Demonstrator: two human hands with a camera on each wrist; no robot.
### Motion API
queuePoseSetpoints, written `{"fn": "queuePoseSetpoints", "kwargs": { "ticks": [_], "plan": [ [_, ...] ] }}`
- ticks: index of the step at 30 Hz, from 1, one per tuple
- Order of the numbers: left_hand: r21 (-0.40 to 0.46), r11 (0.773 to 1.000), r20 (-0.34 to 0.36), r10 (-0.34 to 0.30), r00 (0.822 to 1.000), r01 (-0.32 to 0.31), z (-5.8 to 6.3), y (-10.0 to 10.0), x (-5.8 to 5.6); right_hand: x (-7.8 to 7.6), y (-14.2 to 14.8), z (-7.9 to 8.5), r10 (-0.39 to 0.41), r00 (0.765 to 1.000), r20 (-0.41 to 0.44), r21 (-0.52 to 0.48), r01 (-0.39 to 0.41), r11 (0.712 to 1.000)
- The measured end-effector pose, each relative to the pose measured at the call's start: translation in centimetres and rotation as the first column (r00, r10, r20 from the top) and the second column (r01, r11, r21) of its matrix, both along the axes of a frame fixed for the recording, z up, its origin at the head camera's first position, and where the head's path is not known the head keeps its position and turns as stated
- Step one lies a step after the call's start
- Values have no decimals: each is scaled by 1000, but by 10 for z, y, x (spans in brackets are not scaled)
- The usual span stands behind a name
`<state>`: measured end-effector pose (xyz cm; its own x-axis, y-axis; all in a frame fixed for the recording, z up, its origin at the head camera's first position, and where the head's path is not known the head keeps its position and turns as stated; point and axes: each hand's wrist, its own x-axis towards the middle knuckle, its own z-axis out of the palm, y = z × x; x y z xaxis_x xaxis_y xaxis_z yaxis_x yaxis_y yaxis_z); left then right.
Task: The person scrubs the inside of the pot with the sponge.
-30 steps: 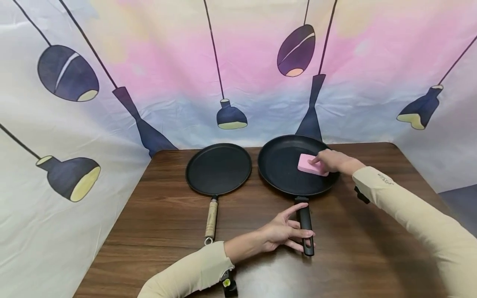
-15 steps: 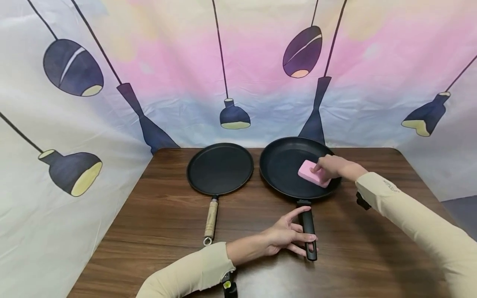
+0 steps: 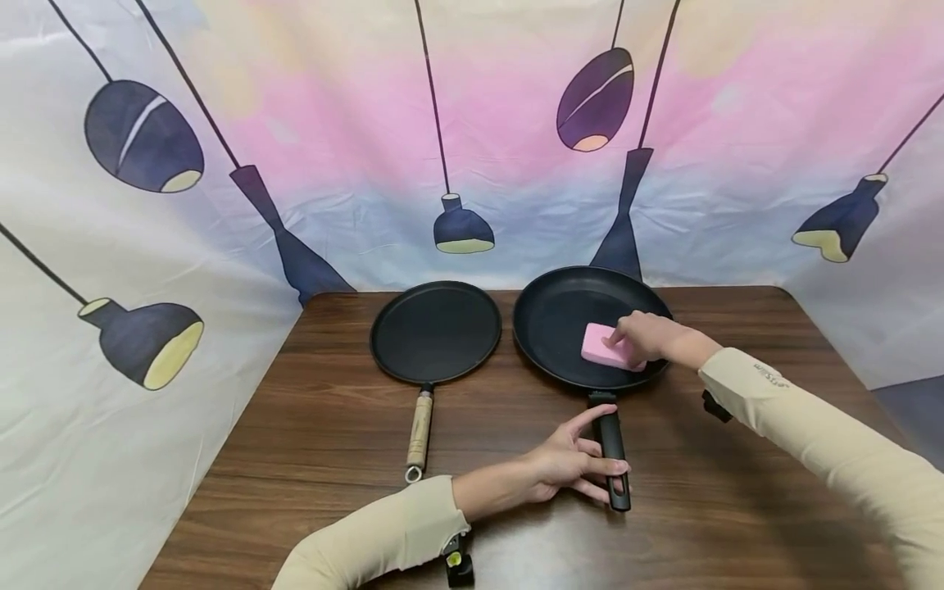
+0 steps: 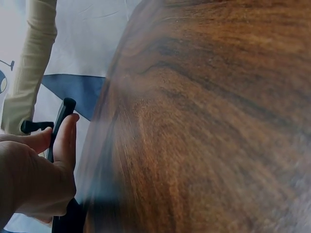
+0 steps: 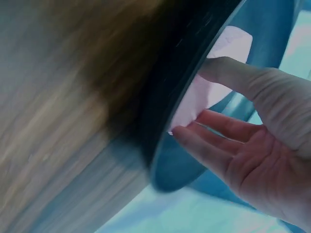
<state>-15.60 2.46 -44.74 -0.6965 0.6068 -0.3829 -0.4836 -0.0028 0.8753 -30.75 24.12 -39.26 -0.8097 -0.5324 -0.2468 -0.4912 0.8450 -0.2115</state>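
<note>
A deep black frying pan [image 3: 556, 328] sits at the back right of the wooden table. My right hand [image 3: 645, 336] grips a pink sponge [image 3: 599, 344] against the right part of the pan's inside. In the right wrist view, thumb and fingers pinch the sponge [image 5: 192, 102] from two sides, just within the rim. My left hand [image 3: 568, 467] holds the pan's black handle [image 3: 610, 438], thumb near its top and fingers around its lower end. The left wrist view shows the handle [image 4: 62, 116] between the fingers.
Left of the frying pan lies a flat black griddle pan [image 3: 435, 332] with a wooden handle [image 3: 419, 430] ending in a metal ring. Behind the brown table [image 3: 332, 426] hangs a cloth [image 3: 332, 123] printed with lamps.
The sponge has shifted in small strokes inside the pan, first toward the near right, then slightly left. My left hand stays on the handle. The whole head view has moved slightly.
</note>
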Motion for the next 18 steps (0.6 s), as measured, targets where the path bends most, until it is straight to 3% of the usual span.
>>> {"fn": "queuePoseSetpoints", "kwargs": {
  "ticks": [5, 10, 13, 18],
  "plan": [
    [-4, 1000, 0, 13, 1000, -13, -1, 2, 3, -23, 24, -5, -67, 998, -8, -45, 66, 997],
    [3, 1000, 6, 9, 1000, -9, -2, 2, 5, -36, 32, -7, -60, 998, -28, -30, 59, 998],
    [9, 1000, 1, 11, 1000, -11, -2, 0, 3, -34, 28, -4, -54, 998, -20, -8, 54, 998],
    [9, 1000, 6, 9, 1000, -9, 0, -3, -2, -16, 18, -1, -39, 999, 38, 7, 39, 999]
  ]
}}
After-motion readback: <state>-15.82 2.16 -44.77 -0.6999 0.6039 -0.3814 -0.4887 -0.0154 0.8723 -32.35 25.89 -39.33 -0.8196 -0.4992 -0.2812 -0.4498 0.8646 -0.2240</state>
